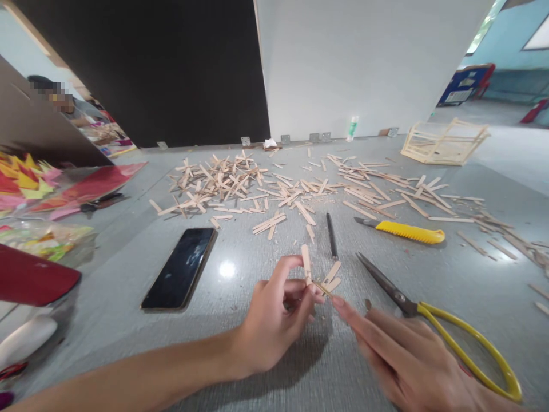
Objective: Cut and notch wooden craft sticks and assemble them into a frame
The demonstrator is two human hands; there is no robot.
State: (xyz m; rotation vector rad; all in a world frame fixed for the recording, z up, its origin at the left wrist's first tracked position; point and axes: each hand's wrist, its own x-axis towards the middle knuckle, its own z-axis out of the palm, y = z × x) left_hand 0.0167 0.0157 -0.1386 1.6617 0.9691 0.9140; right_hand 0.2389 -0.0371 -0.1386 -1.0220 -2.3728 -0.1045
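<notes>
Lower centre, the left hand (274,320) pinches an upright wooden stick (306,258) and the right hand (407,355) grips a thin brown stick (321,288) beside it; scissors (402,300) crowd lower right, grey table (231,297) spreads toward the phone (179,269) at left, and loose sticks (305,213) lie below white (343,63) and black panels (171,68)

One phone (179,270), one cutter (409,232), one frame (433,159) — sticks (290,198) past counting

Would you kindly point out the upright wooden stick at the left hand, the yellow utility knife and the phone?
Wooden stick (306,262): head view, middle of its flat face.
Utility knife (406,230): head view, yellow handle.
Phone (179,269): head view, dark screen.
</notes>
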